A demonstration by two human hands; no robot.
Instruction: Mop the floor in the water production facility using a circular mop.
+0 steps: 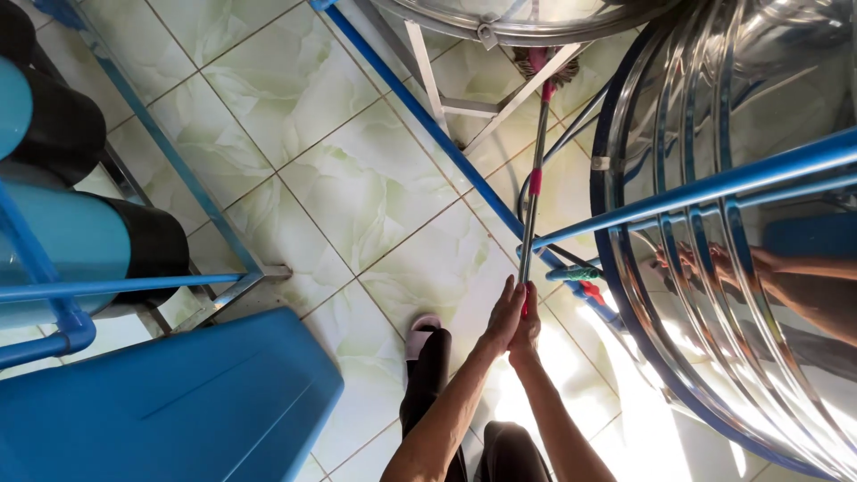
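We held the mop handle [533, 192] with both hands at its near end, the left hand [503, 319] and the right hand [528, 326] pressed together, and the fingers of each were clenched round the metal pole. From there the handle ran away from us, across the front of the big steel tank [759, 178], to the mop head [544, 64], which lay on the tiled floor [339, 170] beneath the steel stand [473, 98] just beyond that tank. So the head was down and working in the corner under the stand, and we judged the mopping to be under way rather than finished: the tiles nearest the tank showed a bright sheen, though we could not tell wet from sunlight, and the wide stretch of floor away from the tank, toward the blue bin [170, 402] and the blue filter cylinders [62, 232], looked no different from the rest. A blue pipe [428, 125] crossed the floor beside the tank, and our slippered foot [422, 332] stood near the tank's base.
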